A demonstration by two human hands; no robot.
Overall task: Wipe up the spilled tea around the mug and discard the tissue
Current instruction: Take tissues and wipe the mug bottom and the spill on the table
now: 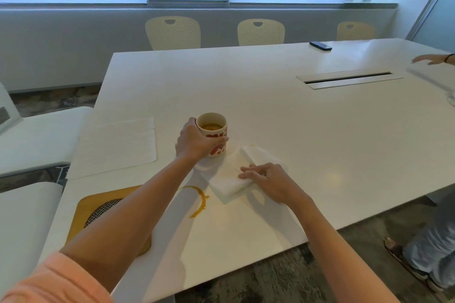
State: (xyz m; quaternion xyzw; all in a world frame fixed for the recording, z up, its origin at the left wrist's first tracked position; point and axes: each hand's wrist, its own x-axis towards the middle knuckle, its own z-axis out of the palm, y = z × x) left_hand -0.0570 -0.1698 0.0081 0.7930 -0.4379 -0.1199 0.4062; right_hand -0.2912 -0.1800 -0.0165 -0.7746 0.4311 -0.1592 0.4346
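Note:
A cream mug with red hearts (216, 134) holds tea and stands on the white table (270, 110). My left hand (194, 141) is wrapped around its left side. Just right of the mug lies a folded white tissue (231, 177), faintly stained. My right hand (268, 179) presses flat on the tissue's right part with the fingers together. An arc of brown spilled tea (200, 202) lies on the table in front of the tissue, partly hidden under my left forearm.
A white paper towel (118, 145) lies flat left of the mug. A wooden trivet with a dark mesh centre (98, 209) sits at the near left corner. A phone (320, 45) and a cable slot (348, 78) are farther back. Another person's hand (433, 59) and legs are at the right.

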